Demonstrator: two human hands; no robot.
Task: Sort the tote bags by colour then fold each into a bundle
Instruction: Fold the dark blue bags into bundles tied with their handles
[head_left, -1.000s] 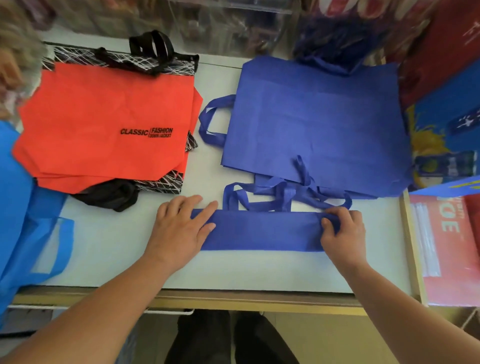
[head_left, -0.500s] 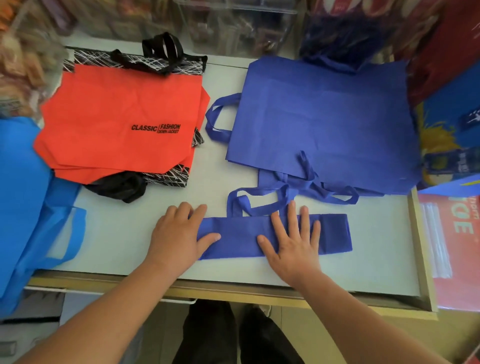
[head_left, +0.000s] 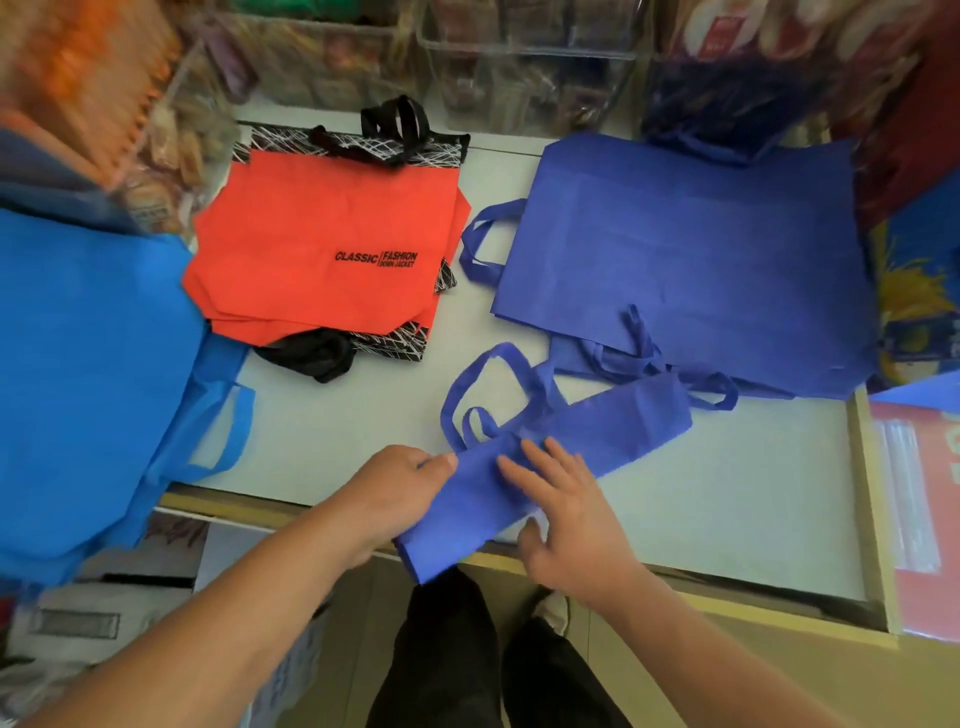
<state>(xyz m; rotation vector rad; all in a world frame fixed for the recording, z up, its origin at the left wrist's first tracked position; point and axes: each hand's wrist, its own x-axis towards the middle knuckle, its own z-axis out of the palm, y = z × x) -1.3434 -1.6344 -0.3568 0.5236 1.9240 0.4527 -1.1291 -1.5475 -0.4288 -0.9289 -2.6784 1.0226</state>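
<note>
A dark blue tote bag folded into a long strip (head_left: 597, 441) lies slanted on the white table (head_left: 727, 493), its near end hanging over the front edge and its handles (head_left: 483, 395) looping to the left. My left hand (head_left: 400, 493) grips the strip's near left edge. My right hand (head_left: 566, 519) rests on the strip with fingers spread. A stack of flat dark blue totes (head_left: 691, 260) lies at the back right. An orange tote pile (head_left: 332, 249) printed "CLASSIC FASHION" sits on black patterned bags (head_left: 358, 140) at the back left.
A light blue tote (head_left: 88, 364) hangs over the table's left edge. Clear bins of goods (head_left: 519, 62) line the back. A red packet (head_left: 924, 519) and printed bags (head_left: 919, 291) lie at the right. My dark trousers (head_left: 467, 649) show below the table's front edge.
The strip has turned from lying level along the front edge to a slant, its left end pulled toward me over the edge. My left hand now grips that end; my right hand moved left.
</note>
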